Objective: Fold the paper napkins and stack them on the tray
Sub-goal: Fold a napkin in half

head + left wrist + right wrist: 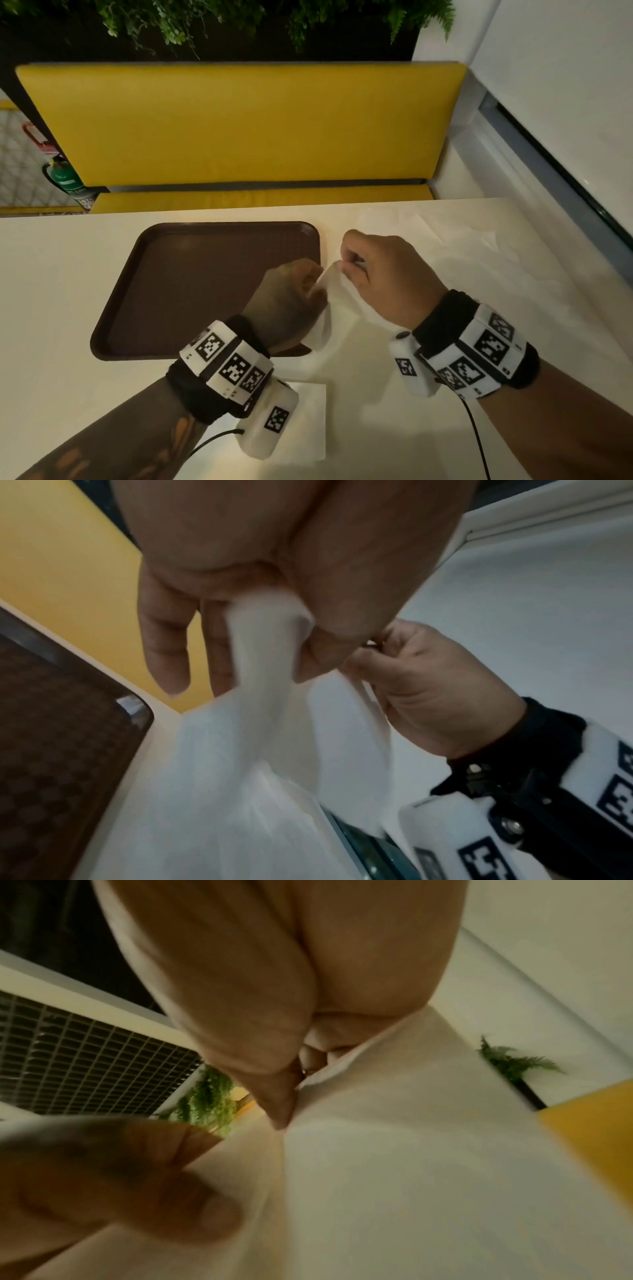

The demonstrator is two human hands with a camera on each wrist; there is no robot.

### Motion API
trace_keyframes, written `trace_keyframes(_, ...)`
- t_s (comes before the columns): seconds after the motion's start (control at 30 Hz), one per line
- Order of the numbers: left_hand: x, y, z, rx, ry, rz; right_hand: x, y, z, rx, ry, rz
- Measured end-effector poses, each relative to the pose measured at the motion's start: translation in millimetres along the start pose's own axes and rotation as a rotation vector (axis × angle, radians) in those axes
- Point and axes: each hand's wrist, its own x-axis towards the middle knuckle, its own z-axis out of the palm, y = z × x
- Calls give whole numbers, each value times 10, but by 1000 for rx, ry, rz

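The napkin (330, 305) hangs in the air at the centre of the head view, just right of the tray's (113, 329) near right corner and above the table (51, 274). We have it pinched at its top edge in both hands: our left hand (291, 294) grips it between thumb and curled fingers, our right hand (383, 274) nips the same edge just beside. From both grips the sheet drops down the frame, so its long axis runs top to bottom, free end toward us. The tray, with nothing stacked on it, lies to the left, nearer our left hand. More loose napkins (445, 233) lie at the upper right, and another sheet (311, 421) lies under our left wrist. We judge the fold not yet made.
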Motion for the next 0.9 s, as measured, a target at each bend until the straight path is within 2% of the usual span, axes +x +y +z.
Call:
trace_keyframes(0.1,-47,-139,-199,-33,-36,-27,-21,125,-123,126,-55,114)
trace_keyframes(0.2,-120,-281,-423,-168,-151,-128,-57,195,-184,331,-279,240)
trace_keyframes(0.27,-185,-408,-533,-197,-188,-183,-104,220,-141,444,-409,261)
trace_keyframes(0.37,-294,-660,-599,-184,-210,-315,-201,245,60,517,-523,289)
trace_keyframes(0.5,-550,-971,-493,-30,-175,-428,-369,234,465,510,-589,387)
trace_keyframes(0.67,-933,-1294,-218,12,-193,-500,-557,154,992,429,-661,453)
trace_keyframes(0.77,-1098,-1443,-42,118,-172,-532,-668,146,1291,329,-665,459)
trace_keyframes(0.9,-1218,-1525,110,121,-137,-623,-784,126,1531,299,-610,507)
